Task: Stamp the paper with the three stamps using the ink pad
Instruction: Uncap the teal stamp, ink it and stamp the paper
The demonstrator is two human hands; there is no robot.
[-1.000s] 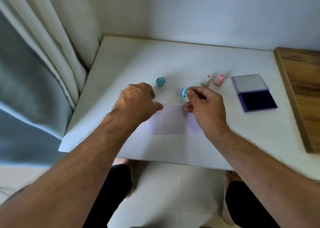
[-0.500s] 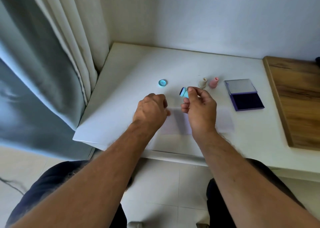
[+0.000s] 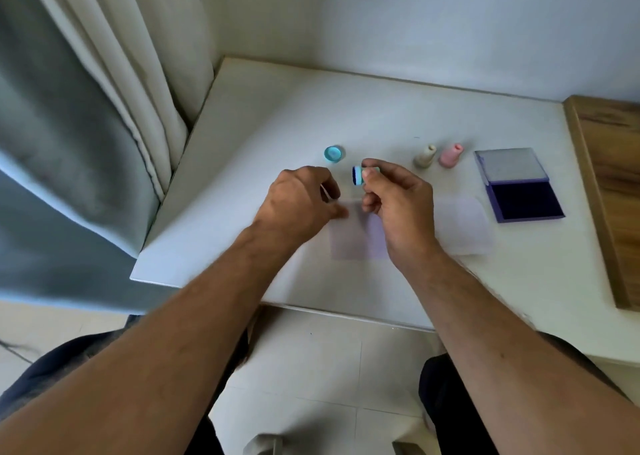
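My right hand holds a small blue stamp sideways above the white table, its dark inked face turned left. My left hand hovers just left of it, fingers loosely curled and blurred, holding nothing that I can see. A pale sheet of paper lies flat under and to the right of my hands. The stamp's blue cap sits on the table behind my left hand. A beige stamp and a pink stamp stand upright further right. The purple ink pad lies open at the right.
Curtains hang against the table's left edge. A wooden surface borders the table on the right. A white wall stands behind. My knees and a tiled floor show below the table's front edge.
My left hand has lifted off the paper and drawn back a little. My right hand has raised the blue stamp slightly. The camera view has shifted back.
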